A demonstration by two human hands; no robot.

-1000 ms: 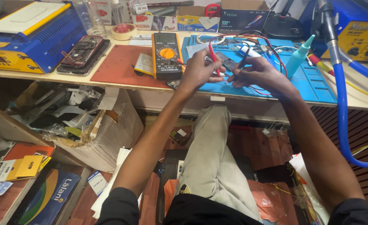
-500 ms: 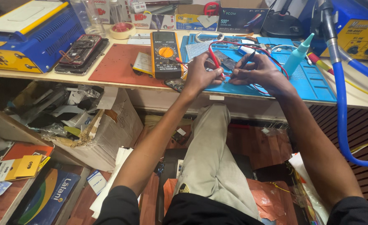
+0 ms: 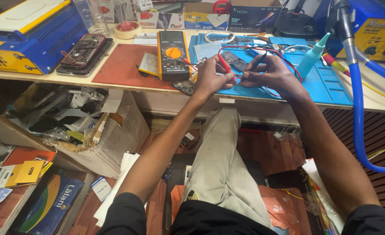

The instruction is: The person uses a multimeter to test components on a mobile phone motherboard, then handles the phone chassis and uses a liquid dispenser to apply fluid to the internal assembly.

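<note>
Both hands have edged closer: left hand grips red probe, right hand black probe, beside multimeter.

The blue mat on the desk looks like matt, rubbery silicone with shallow moulded trays, and the red mat to its left has the same dull, slightly dusty finish. Between them, the multimeter wears a glossy yellow plastic shell around a dark face. The left hand pinches a smooth red plastic probe; the right hand holds a black plastic probe. Right of the blue mat, the blue hose shines like smooth rubber. Left of the red mat, the phone shows bare metal parts. Below the desk edge, the cardboard box is rough and torn.
</note>
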